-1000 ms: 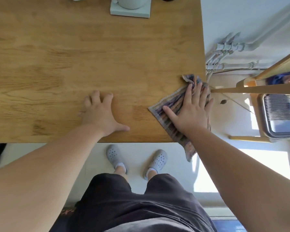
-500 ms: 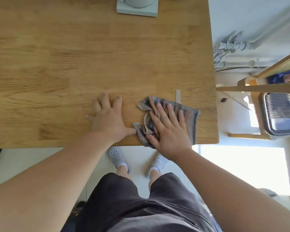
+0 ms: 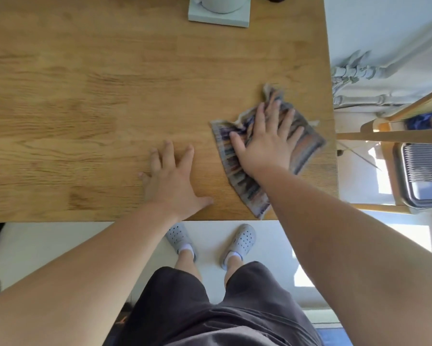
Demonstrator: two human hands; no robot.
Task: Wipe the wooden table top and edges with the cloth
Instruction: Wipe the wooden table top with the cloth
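Rightward and away from the body is where the right hand [image 3: 267,143] has slid since half a second ago, taking the cloth [image 3: 307,146] with it. It was bunched close beside the other hand at the front edge, and now it lies spread wider, well apart from that hand.

Its fingers [image 3: 259,116] are straight and slightly splayed, pressed flat on the striped fabric with the thumb out to the side. Nothing is pinched or curled round. The cloth fans out under the palm. One rumpled corner pokes beyond the fingertips, one corner lies near the table's right edge, and a long strip runs back to the front edge under the forearm.

The left hand's fingers [image 3: 168,151] are spread apart and flat on bare wood, and the left hand [image 3: 171,181] rests on the table [image 3: 85,96] near its front edge, thumb pointing toward the cloth.

Farther out, at the far side of the tabletop, a pale square base [image 3: 220,20] carries a white vessel [image 3: 222,5], cut off by the frame. Below the table edge stand two grey perforated clogs [image 3: 178,237] on a light floor, with dark shorts [image 3: 222,308] above them. To the right are pale wall pipes [image 3: 354,72], a wooden frame [image 3: 389,136] and a ribbed metal tray [image 3: 424,176].
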